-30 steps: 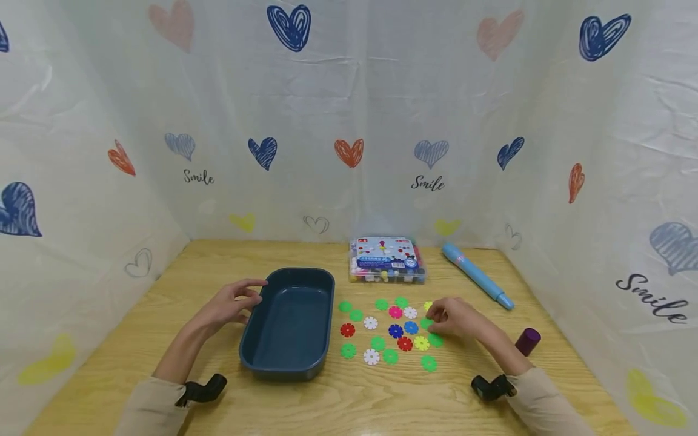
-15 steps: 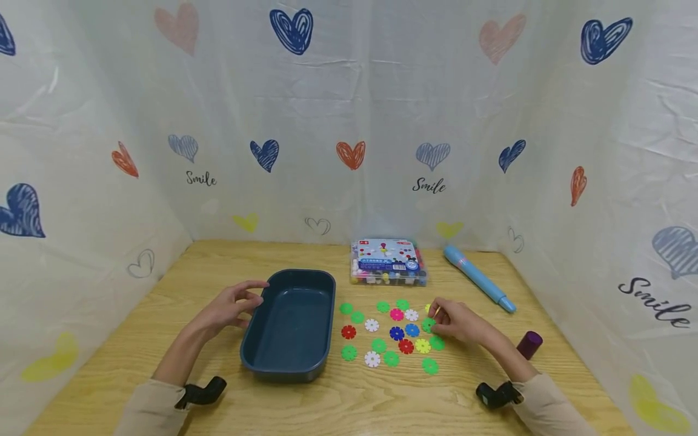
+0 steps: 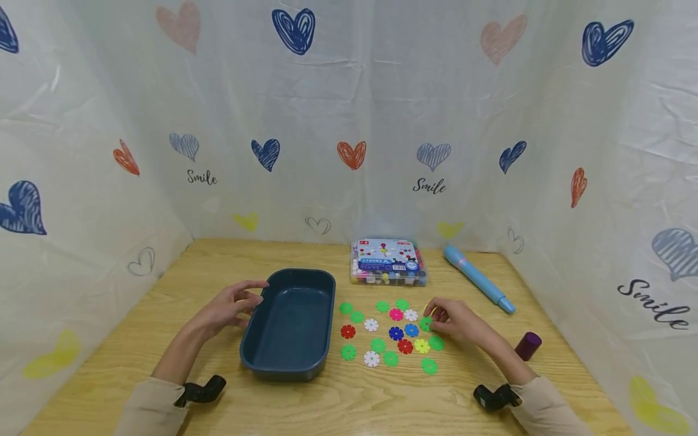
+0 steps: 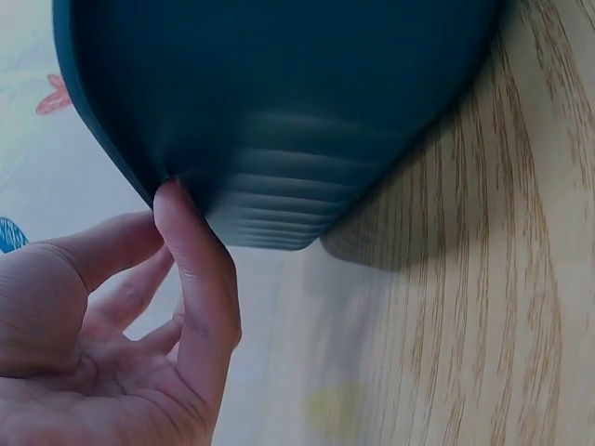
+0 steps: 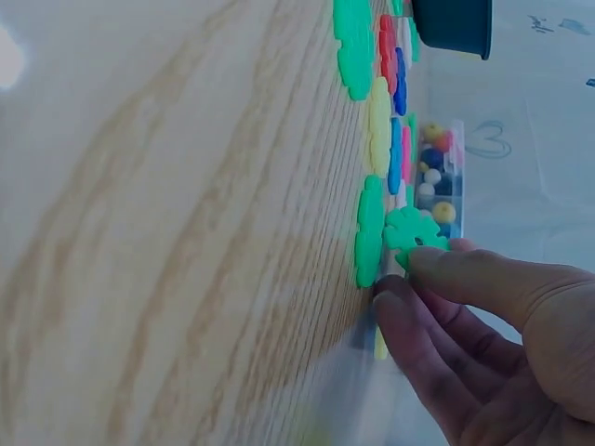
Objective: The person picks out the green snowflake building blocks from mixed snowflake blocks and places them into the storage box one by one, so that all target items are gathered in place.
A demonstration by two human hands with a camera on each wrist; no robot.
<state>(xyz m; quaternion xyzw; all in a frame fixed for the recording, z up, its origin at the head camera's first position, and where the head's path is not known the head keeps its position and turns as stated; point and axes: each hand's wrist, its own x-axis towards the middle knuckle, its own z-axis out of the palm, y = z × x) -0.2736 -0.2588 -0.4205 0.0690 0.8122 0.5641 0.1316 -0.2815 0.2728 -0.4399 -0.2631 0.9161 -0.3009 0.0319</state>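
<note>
In the head view, my left hand (image 3: 231, 307) is at the left rim of a dark blue-green basin (image 3: 251, 363), fingers loosely bent. Up close, its fingertips touch the basin's wall (image 4: 279, 167) at the rim. My right hand (image 3: 455, 321) is at the right side of a spread of notched plastic discs. Between its thumb (image 5: 456, 269) and fingers, it pinches a green snowflake disc (image 5: 409, 228), tilted up off the wood. Another green disc (image 5: 369, 232) lies flat beside it. Several discs lie around, such as a yellow one (image 3: 422, 346) and a dark blue one (image 3: 395, 333).
A clear box of coloured beads (image 3: 387, 261) is at the back of the wooden table (image 3: 360, 406). A light blue tube (image 3: 474, 275) lies at the back right, and a purple cylinder (image 3: 528, 346) stands near my right forearm. Heart-printed curtains enclose three sides.
The green disc under my right fingers has tilted up from the table into a pinch. My left hand keeps its place at the basin's rim; the head view has shifted slightly.
</note>
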